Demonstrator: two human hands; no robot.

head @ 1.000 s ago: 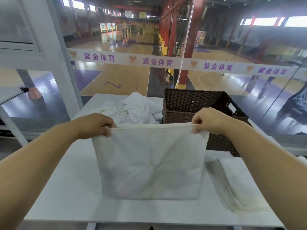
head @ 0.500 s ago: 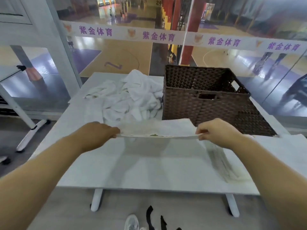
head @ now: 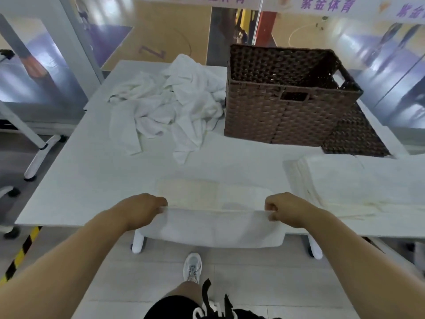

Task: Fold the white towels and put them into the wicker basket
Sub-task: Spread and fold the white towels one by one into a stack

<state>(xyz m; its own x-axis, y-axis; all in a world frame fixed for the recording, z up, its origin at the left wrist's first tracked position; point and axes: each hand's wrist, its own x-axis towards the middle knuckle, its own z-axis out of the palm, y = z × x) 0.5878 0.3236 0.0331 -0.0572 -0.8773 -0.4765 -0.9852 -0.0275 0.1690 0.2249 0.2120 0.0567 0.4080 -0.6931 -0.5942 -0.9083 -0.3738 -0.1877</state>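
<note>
**Towel brought down onto the table edge, mid-fold**

Head view: a second ago I had this flat white towel (head: 220,224) held up in front of the basket, hanging full length; now it is lowered, its far part lying on the white tabletop (head: 92,180) and the near part draped over the table's front edge. My left hand (head: 140,209) and my right hand (head: 287,209) are both closed in a pinch on the towel's left and right ends, knuckles up. I judge this as the first fold in progress: the cloth is laid down so one half can go over the other.

The dark brown woven wicker basket (head: 285,111) stands at the far right of the table; what I can see of its inside looks empty. A crumpled heap of unfolded white towels (head: 170,107) lies just left of it, touching its side. A stack of folded white towels (head: 349,183) sits near my right hand, close enough to catch the cloth. Nothing blocks the way to the basket.
</note>
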